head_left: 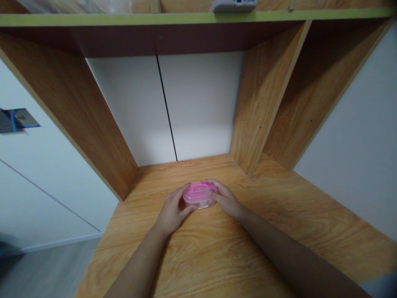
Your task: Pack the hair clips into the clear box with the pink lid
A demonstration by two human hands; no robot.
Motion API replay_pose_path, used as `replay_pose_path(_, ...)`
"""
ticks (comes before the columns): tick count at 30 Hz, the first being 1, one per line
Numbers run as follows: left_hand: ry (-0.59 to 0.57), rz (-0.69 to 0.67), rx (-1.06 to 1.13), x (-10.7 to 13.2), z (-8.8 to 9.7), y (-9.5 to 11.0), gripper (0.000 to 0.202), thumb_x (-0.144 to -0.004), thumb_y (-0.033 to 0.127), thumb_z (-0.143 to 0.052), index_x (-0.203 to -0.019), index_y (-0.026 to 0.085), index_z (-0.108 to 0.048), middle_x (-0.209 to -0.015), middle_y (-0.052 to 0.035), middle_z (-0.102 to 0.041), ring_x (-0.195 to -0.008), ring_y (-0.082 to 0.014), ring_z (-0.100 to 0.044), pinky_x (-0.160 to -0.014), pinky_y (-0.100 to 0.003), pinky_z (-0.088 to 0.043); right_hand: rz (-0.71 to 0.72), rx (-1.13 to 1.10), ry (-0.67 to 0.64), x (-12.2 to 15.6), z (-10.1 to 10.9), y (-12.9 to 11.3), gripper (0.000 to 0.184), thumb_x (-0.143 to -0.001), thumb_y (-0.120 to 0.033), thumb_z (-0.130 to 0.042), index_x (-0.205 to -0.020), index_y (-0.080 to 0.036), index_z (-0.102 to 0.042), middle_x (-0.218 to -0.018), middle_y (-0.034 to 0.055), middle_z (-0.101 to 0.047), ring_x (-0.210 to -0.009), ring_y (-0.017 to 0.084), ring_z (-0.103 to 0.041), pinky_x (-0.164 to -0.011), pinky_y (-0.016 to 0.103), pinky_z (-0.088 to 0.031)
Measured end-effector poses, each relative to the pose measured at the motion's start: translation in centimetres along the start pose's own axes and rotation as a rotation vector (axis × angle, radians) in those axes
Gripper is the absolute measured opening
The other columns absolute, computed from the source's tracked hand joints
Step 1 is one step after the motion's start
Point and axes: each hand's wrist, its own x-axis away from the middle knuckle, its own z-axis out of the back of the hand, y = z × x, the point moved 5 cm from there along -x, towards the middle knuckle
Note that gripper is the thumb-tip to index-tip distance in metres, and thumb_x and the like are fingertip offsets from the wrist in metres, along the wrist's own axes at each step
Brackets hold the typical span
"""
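Left to right: an oak-grain wooden side panel (68, 111) bounds the wood-grain laminate worktop (279, 236). The left hand (171, 212) is partly open, with the fingers curved against the left end of a translucent pink oval plastic case (198, 195). The case sits on the worktop, centred between both hands and just forward of the white rear panel (201, 103). Its lid is down, and a pale catch (202, 204) shows at the front edge. The right hand (226, 199) is likewise partly open, with the fingers wrapped over the right end of the case. Both hands are in contact with the case. Whether the catch is fastened cannot be determined. An oak-grain wooden divider (260, 103) stands to the right.
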Motion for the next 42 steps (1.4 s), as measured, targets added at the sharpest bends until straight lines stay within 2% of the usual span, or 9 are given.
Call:
replay_pose_path(9,0.004,0.01,0.054,0.1,-0.2,-0.2,0.066,-0.085,0.04,-0.073,-0.143,0.026,-0.046,-0.141,-0.0121,-0.058,-0.129,-0.0292,-0.056,-0.111,-0.05,-0.043,0.007,-0.05,-0.04,0.1,-0.1,0.2,0.038,-0.085,-0.031,-0.066,-0.122,-0.025,-0.06,-0.122,0.0057,-0.065,-0.113,0.022,-0.061,-0.098,0.036,-0.049)
replay_pose_path(16,0.004,0.018,0.074,0.0,-0.2,0.0,0.064,-0.085,0.037,-0.074,-0.141,0.026,-0.046,-0.14,-0.0127,-0.058,-0.127,-0.0296,-0.057,-0.111,-0.05,-0.043,0.022,0.008,-0.106,0.2,-0.2,0.0,0.036,-0.092,-0.038,-0.062,-0.125,-0.024,-0.061,-0.126,0.0069,-0.064,-0.117,0.022,-0.059,-0.102,0.037,-0.046)
replay_pose_path(20,0.002,0.017,0.076,0.0,0.0,0.8,0.063,-0.085,0.036,-0.072,-0.141,0.024,-0.045,-0.138,-0.0135,-0.058,-0.126,-0.0303,-0.058,-0.109,-0.05,-0.045,0.045,0.078,-0.12,0.3,-0.1,0.0,0.032,-0.094,-0.041,-0.059,-0.12,-0.023,-0.066,-0.125,0.0074,-0.063,-0.118,0.022,-0.058,-0.103,0.037,-0.045)
replay_pose_path(22,-0.015,0.015,0.069,0.0,0.0,1.6,0.071,-0.081,0.039,-0.076,-0.142,0.023,-0.042,-0.137,-0.014,-0.058,-0.123,-0.0306,-0.06,-0.106,-0.049,-0.047,0.051,0.091,-0.096,0.3,0.0,0.1,0.03,-0.093,-0.043,-0.059,-0.115,-0.023,-0.067,-0.121,0.0068,-0.064,-0.114,0.022,-0.059,-0.099,0.036,-0.047)
replay_pose_path(24,-0.016,0.01,0.069,0.0,0.0,2.3,0.071,-0.081,0.04,-0.076,-0.14,0.022,-0.042,-0.135,-0.014,-0.06,-0.119,-0.0301,-0.061,-0.104,-0.048,-0.049,0.037,0.065,-0.089,0.4,0.0,0.2,0.028,-0.091,-0.044,-0.062,-0.11,-0.023,-0.066,-0.116,0.0058,-0.064,-0.108,0.021,-0.061,-0.094,0.034,-0.049)
replay_pose_path(26,0.002,0.022,0.069,-0.1,0.0,2.7,0.067,-0.083,0.041,-0.074,-0.139,0.021,-0.042,-0.131,-0.0144,-0.062,-0.116,-0.0302,-0.063,-0.101,-0.047,-0.051,0.015,0.026,-0.099,0.5,-0.2,0.2,0.029,-0.086,-0.043,-0.069,-0.106,-0.023,-0.064,-0.114,0.0049,-0.064,-0.104,0.02,-0.061,-0.089,0.033,-0.05)
replay_pose_path(30,0.041,0.055,0.096,-0.1,-0.4,2.5,0.063,-0.082,0.042,-0.075,-0.134,0.022,-0.045,-0.127,-0.0132,-0.063,-0.113,-0.0291,-0.065,-0.099,-0.047,-0.052,0.012,0.01,-0.132,0.8,-0.7,-0.1,0.052,-0.071,-0.037,-0.084,-0.114,-0.023,-0.058,-0.116,0.0048,-0.063,-0.104,0.02,-0.062,-0.088,0.031,-0.051)
replay_pose_path(34,0.037,0.054,0.132,-0.1,-0.7,2.0,0.065,-0.082,0.042,-0.076,-0.135,0.021,-0.044,-0.13,-0.0136,-0.062,-0.117,-0.0284,-0.063,-0.102,-0.046,-0.05,0.044,0.079,-0.134,0.9,-0.8,-0.7,0.057,-0.071,-0.03,-0.083,-0.121,-0.022,-0.056,-0.12,0.0073,-0.062,-0.109,0.021,-0.061,-0.092,0.033,-0.05)
replay_pose_path(42,0.04,0.06,0.105,0.0,-0.8,1.7,0.064,-0.083,0.041,-0.075,-0.136,0.021,-0.044,-0.131,-0.0145,-0.061,-0.117,-0.0287,-0.062,-0.102,-0.048,-0.049,0.093,0.216,-0.098,1.0,-0.8,-1.4,0.056,-0.069,-0.017,-0.078,-0.121,-0.02,-0.057,-0.121,0.0086,-0.063,-0.111,0.023,-0.061,-0.095,0.034,-0.05)
